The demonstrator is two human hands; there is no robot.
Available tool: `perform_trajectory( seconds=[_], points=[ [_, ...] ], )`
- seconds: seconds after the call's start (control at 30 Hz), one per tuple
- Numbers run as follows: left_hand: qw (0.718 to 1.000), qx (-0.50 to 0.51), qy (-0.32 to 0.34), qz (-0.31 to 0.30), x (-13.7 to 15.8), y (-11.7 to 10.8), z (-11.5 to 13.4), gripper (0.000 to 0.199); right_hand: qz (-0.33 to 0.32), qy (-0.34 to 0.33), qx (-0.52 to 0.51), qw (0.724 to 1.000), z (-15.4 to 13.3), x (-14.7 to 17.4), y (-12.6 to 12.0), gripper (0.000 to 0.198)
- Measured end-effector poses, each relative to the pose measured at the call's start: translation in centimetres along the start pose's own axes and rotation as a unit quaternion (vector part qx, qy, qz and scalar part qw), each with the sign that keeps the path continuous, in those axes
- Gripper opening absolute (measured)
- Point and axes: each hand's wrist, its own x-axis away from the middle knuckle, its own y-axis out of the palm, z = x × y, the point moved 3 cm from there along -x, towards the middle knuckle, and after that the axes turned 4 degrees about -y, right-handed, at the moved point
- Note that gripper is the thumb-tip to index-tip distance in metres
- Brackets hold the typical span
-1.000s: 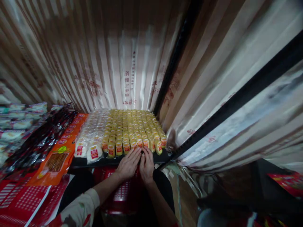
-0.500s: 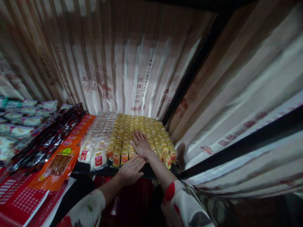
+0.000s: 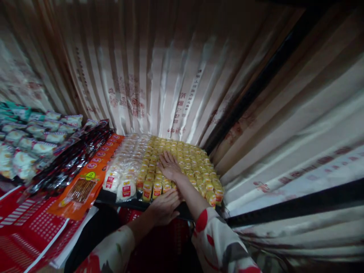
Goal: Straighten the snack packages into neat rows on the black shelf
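Your right hand (image 3: pixel 170 167) lay flat, fingers spread and open, palm down on top of the yellow snack packets (image 3: pixel 184 163), well in from their near edge. It gripped nothing; it only pressed on the packets. Your left hand (image 3: pixel 165 206) was also open, fingers together, laid against the near row of those packets where they met the front edge of the dark tray (image 3: pixel 133 204) that carried them. It held nothing either.

The yellow packets stood in tight rows filling the right part of the tray, reaching to the far edge by the striped curtain (image 3: pixel 159 76). Just to their left on the same tray sat rows of white packets with red labels (image 3: pixel 125 178), touching the yellow ones.

Left of the tray lay an overlapping row of orange snack bags (image 3: pixel 85 185), then glossy dark packets (image 3: pixel 65 167), and farthest left pale wrapped packets (image 3: pixel 31 136). Red printed sheets (image 3: pixel 25 235) covered the near left. A black bar (image 3: pixel 298 206) crossed the curtain on the right.
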Motion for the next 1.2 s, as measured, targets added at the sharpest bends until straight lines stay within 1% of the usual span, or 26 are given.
perform_trajectory(
  seconds=[0.13,0.23,0.3,0.4,0.47,0.6,0.7,0.8,0.83,0.9,0.97,1.03,1.1,1.2],
  points=[
    [1.000,0.011,0.005,-0.019,-0.2,0.0,0.0,0.053,-0.009,0.009,0.003,1.000,0.1,-1.1,1.4,0.064],
    [1.000,0.002,0.008,-0.021,0.0,0.0,0.0,0.050,-0.009,0.009,0.006,1.000,0.1,-0.8,1.3,0.062],
    [1.000,-0.008,0.014,-0.013,0.2,0.1,0.0,0.047,0.018,0.011,0.010,1.000,-0.2,-0.4,0.4,0.058],
    [0.999,-0.023,0.030,0.009,0.3,0.3,0.0,0.047,0.086,0.017,0.008,0.996,-0.8,0.6,-1.2,0.055],
    [0.999,-0.032,0.035,0.018,0.3,0.3,0.0,0.048,0.116,0.011,-0.002,0.993,-1.2,1.6,-2.0,0.054],
    [0.998,-0.044,0.041,0.032,0.8,-0.3,0.4,0.049,0.146,-0.019,-0.011,0.989,-1.2,3.8,-2.3,0.054],
    [0.997,-0.054,0.037,0.028,2.4,-1.6,0.4,0.048,0.158,-0.033,-0.010,0.987,-1.2,5.1,-1.8,0.053],
    [0.998,-0.062,0.031,0.004,4.4,-3.2,-0.7,0.049,0.154,-0.044,-0.004,0.987,-2.1,5.5,-1.2,0.052],
    [0.998,-0.059,0.038,-0.005,5.0,-3.6,-1.3,0.049,0.151,-0.045,-0.001,0.988,-2.5,5.3,-1.0,0.052],
    [0.996,-0.046,0.074,-0.025,5.8,-4.3,-2.6,0.047,0.143,-0.043,0.005,0.989,-3.5,4.8,-0.8,0.051],
    [0.994,-0.031,0.096,-0.033,6.1,-4.6,-3.9,0.047,0.132,-0.038,0.011,0.990,-4.2,4.2,-0.6,0.050],
    [0.995,-0.016,0.097,-0.037,6.0,-4.6,-4.8,0.049,0.111,-0.038,0.018,0.993,-4.5,3.6,0.0,0.050],
    [0.995,-0.004,0.086,-0.044,5.8,-4.4,-5.2,0.052,0.083,-0.038,0.025,0.996,-4.3,3.3,0.7,0.050],
    [0.996,0.009,0.068,-0.056,5.6,-4.4,-5.1,0.056,0.045,-0.029,0.026,0.998,-3.8,3.0,1.3,0.052]
  ],
)
